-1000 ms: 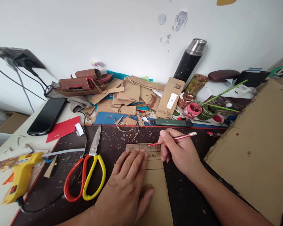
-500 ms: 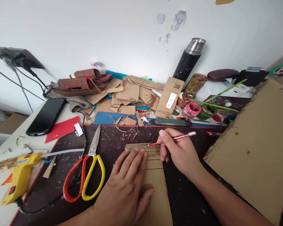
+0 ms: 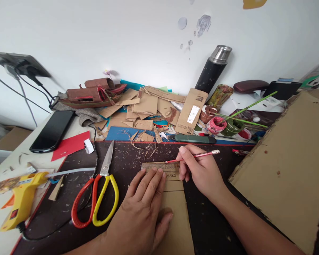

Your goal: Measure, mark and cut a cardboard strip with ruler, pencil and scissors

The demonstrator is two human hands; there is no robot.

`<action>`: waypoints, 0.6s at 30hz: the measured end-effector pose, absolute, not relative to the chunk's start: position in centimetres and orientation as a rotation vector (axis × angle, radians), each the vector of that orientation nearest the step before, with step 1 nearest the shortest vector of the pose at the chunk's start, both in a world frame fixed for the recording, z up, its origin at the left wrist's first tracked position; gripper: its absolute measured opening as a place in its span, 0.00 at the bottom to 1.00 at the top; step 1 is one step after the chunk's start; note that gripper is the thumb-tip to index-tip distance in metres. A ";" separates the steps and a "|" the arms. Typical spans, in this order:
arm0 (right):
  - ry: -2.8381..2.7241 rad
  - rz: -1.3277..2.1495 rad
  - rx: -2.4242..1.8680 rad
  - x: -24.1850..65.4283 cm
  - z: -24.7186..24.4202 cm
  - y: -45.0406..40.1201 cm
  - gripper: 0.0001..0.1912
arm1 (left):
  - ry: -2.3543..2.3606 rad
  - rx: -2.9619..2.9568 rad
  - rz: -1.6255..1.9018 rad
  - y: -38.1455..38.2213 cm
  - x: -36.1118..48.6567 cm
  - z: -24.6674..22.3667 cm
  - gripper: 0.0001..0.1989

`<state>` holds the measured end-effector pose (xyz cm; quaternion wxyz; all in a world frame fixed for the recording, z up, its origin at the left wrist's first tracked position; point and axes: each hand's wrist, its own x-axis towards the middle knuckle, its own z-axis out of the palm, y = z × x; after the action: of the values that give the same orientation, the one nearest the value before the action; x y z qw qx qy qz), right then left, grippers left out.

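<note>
My left hand [image 3: 146, 205] lies flat on a strip of brown cardboard [image 3: 175, 212], its fingers stretched toward the far edge. Printed text, including "6.5KG", and dark lines cross the strip. Under or beside the fingertips, a clear strip like a ruler [image 3: 150, 166] seems to lie along the far end; its outline is hard to make out. In my right hand [image 3: 199, 170] is a red pencil [image 3: 203, 154], pinched between thumb and fingers. Its tip touches or nearly touches the cardboard's far edge. Scissors [image 3: 105, 170] with red and yellow handles lie left of my left hand.
A yellow glue gun [image 3: 25, 202] and a phone [image 3: 52, 131] are at the left. Behind lie cardboard scraps [image 3: 146, 104], a model boat [image 3: 89, 94], a green utility knife [image 3: 194, 138] and paint jars [image 3: 216, 124]. A large cardboard piece [image 3: 287, 159] rises at the right.
The pencil tip has shifted very slightly left and toward the cardboard's far edge. My left hand stays in place, and the view has tilted a little.
</note>
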<state>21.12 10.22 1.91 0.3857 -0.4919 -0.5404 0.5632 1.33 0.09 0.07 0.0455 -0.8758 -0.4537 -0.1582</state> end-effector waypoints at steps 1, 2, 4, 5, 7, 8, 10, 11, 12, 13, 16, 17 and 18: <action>-1.378 1.436 -1.253 21.1 1.9 10.2 0.26 | -1.386 -2.675 -0.487 0.1 1.3 0.1 0.33; -1.380 1.438 -1.253 21.1 1.9 10.2 0.26 | -1.388 -2.674 -0.492 0.1 1.3 0.0 0.33; -1.385 1.443 -1.255 21.1 1.9 10.3 0.26 | -1.393 -2.672 -0.501 0.1 1.3 0.0 0.33; -1.386 1.444 -1.257 21.1 1.9 10.3 0.26 | -1.398 -2.670 -0.503 0.1 1.3 0.0 0.33; -1.388 1.447 -1.261 21.1 1.9 10.3 0.26 | -1.400 -2.669 -0.503 0.1 1.4 -0.1 0.32; -1.390 1.449 -1.263 21.1 1.9 10.3 0.26 | -1.400 -2.668 -0.501 0.1 1.4 -0.1 0.32; -1.393 1.452 -1.264 21.1 2.0 10.3 0.26 | -1.398 -2.667 -0.498 0.1 1.4 0.0 0.32; -1.393 1.454 -1.265 21.1 2.0 10.3 0.26 | -1.395 -2.668 -0.495 0.1 1.4 0.0 0.32; -1.391 1.455 -1.266 21.1 2.0 10.3 0.26 | -1.392 -2.670 -0.494 0.1 1.4 0.1 0.32; -1.389 1.453 -1.269 21.0 2.1 10.3 0.26 | -1.388 -2.673 -0.494 0.1 1.4 0.1 0.32; -1.388 1.447 -1.280 21.0 2.1 10.3 0.26 | -1.383 -2.676 -0.502 0.1 1.4 0.2 0.32; -1.389 1.444 -1.280 21.0 2.1 10.3 0.26 | -1.384 -2.675 -0.506 0.1 1.4 0.2 0.32; -1.390 1.443 -1.280 20.9 2.0 10.3 0.26 | -1.386 -2.673 -0.510 0.1 1.4 0.1 0.32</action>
<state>20.94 10.31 2.04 0.3728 -0.4996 -0.5426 0.5630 1.40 0.10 0.14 0.0439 -0.8744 -0.4535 -0.1667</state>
